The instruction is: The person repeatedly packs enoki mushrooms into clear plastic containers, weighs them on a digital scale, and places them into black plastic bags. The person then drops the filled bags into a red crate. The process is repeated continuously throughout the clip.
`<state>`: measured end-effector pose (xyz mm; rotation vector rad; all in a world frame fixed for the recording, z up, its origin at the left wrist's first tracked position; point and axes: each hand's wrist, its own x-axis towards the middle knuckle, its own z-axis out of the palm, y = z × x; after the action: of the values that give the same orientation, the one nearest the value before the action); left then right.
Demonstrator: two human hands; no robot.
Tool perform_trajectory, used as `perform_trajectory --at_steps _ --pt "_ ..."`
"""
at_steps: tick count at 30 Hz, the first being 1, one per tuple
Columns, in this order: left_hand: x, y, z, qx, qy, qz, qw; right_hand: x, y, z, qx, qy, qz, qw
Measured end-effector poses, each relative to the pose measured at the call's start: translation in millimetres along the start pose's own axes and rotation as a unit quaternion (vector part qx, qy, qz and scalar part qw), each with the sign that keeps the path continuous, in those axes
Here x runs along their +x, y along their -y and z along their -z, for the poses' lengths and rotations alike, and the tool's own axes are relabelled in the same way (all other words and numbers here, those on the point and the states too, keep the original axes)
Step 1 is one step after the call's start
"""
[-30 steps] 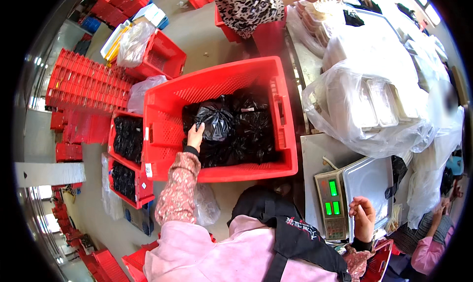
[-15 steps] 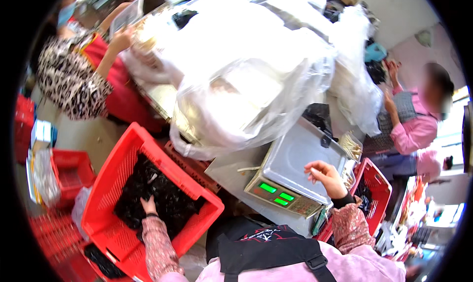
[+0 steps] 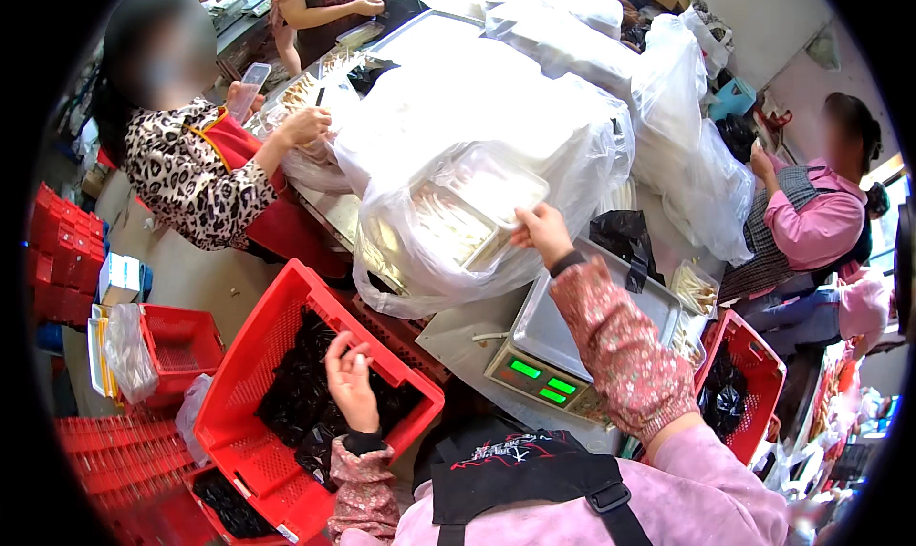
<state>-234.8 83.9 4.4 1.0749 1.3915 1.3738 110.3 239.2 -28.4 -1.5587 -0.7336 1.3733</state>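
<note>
Tub: the clear tub of pale strips [image 3: 447, 229] sits in the clear bag [image 3: 405, 281], at the right hand's 9 o'clock; tilting it could spill the strips, especially if only one edge is lifted.
Right hand: the right hand [image 3: 542, 235] has its fingertips at the tub's near edge; whether they pinch it, I cannot tell. A grip on the rim alone could slip.
Clear bag: its loose folds ring the tub and could snag a corner or drag a neighbouring tub along.
Left hand: the left hand [image 3: 352, 384] is empty, fingers loosely parted, above the red crate [image 3: 234, 417], at the right hand's 8 o'clock; it gives the tub no support.
Scale: the scale [image 3: 542, 329] lies at 6 o'clock, under the right forearm; a low sleeve could knock it.
Black bag: a loose black bag [image 3: 625, 238] drapes the scale's far side at 3 o'clock, in the way there.
Bowl: a bowl of pale sticks [image 3: 694, 292] stands at 4 o'clock, close beside the scale.
Co-worker: a person in spotted sleeves [image 3: 196, 164] works at 10 o'clock, beside the same table.
</note>
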Motion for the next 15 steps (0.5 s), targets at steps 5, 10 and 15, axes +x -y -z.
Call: perform_trajectory --at_steps 5,10,15 --pt "-36 -36 -59 -0.050 0.145 0.058 0.987 -115 -8 54 0.053 0.070 0.125 0.988" --pt "-55 -21 -124 -0.248 0.320 -0.009 0.915 -238 -22 62 0.144 0.171 0.035 0.974" --pt "-92 -13 -132 -0.224 0.420 -0.038 0.879 -312 -63 55 0.256 0.292 -0.013 0.921"
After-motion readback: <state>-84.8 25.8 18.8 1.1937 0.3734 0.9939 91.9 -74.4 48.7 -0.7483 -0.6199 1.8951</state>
